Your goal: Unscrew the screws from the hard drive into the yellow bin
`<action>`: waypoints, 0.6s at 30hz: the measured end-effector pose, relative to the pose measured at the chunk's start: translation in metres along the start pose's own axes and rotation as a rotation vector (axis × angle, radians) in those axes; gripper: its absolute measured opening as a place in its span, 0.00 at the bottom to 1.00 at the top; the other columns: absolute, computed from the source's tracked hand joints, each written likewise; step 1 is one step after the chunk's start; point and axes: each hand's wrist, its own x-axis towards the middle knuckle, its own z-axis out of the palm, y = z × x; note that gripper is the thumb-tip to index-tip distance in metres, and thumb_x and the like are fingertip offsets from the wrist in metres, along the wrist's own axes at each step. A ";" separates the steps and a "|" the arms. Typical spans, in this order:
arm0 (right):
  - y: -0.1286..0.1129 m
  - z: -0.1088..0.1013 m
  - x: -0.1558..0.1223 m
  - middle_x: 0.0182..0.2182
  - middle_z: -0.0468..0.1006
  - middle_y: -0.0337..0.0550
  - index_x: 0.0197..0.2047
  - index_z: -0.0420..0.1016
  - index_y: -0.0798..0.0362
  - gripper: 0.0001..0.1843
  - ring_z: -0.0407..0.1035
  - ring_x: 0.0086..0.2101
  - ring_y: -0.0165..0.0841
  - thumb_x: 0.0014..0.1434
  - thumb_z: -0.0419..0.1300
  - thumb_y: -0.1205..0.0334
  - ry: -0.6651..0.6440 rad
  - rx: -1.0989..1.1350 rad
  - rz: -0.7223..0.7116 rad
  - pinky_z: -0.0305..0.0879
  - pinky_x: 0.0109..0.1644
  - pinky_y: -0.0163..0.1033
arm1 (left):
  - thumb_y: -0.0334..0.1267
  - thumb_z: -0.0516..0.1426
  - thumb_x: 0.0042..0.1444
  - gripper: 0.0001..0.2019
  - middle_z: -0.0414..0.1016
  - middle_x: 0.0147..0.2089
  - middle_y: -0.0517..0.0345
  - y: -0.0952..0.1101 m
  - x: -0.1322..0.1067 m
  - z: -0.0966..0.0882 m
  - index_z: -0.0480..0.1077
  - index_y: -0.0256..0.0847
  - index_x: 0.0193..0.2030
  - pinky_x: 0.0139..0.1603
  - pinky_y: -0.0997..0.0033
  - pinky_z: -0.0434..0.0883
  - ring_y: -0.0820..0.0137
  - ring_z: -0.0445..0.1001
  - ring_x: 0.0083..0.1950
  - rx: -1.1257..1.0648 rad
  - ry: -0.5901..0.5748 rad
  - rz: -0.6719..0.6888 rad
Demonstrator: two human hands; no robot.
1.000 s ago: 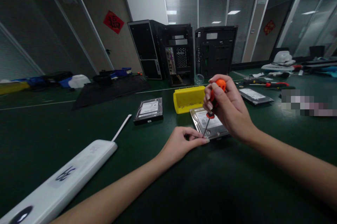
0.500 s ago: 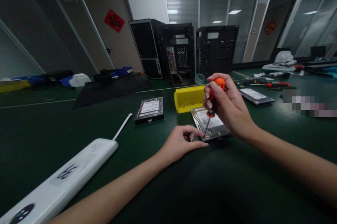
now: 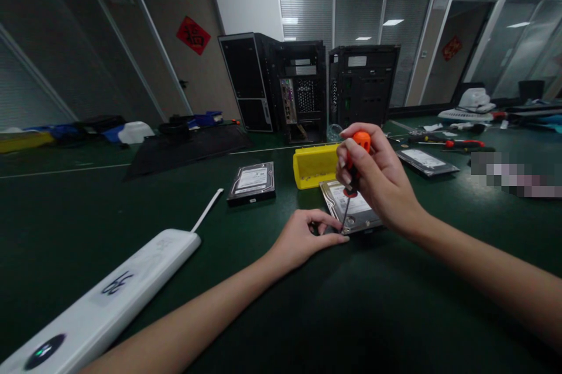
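while hands [image 3: 298,239] [image 3: 380,172] crowd drive [image 3: 360,217] edge, screwdriver [image 3: 350,192] perhaps touching, broad tabletop [image 3: 351,304] nearer

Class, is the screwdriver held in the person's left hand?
No: the right hand grips the screwdriver by its handle, while the left hand is near its tip.

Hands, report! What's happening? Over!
Right hand gripping orange screwdriver, tip at near corner of hard drive. Left hand beside tip. Yellow bin behind drive.
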 end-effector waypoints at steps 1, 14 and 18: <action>0.000 0.000 0.000 0.31 0.59 0.37 0.45 0.59 0.46 0.10 0.57 0.25 0.25 0.60 0.52 0.54 0.000 0.006 -0.003 0.56 0.26 0.33 | 0.47 0.61 0.46 0.16 0.65 0.25 0.62 0.000 0.000 0.000 0.77 0.37 0.37 0.30 0.74 0.57 0.73 0.59 0.28 0.003 -0.005 0.006; 0.002 -0.002 -0.003 0.30 0.60 0.37 0.44 0.60 0.46 0.10 0.57 0.25 0.24 0.60 0.52 0.55 0.008 0.044 0.011 0.55 0.25 0.33 | 0.48 0.61 0.47 0.16 0.60 0.24 0.63 0.000 -0.002 0.001 0.77 0.38 0.36 0.29 0.74 0.56 0.74 0.59 0.27 0.010 0.026 0.035; 0.005 -0.002 -0.003 0.30 0.61 0.37 0.45 0.60 0.47 0.09 0.57 0.24 0.23 0.61 0.52 0.57 0.002 0.059 0.005 0.53 0.24 0.32 | 0.47 0.62 0.46 0.16 0.61 0.24 0.64 0.000 -0.001 0.001 0.77 0.37 0.36 0.29 0.74 0.56 0.74 0.59 0.27 0.001 0.023 0.018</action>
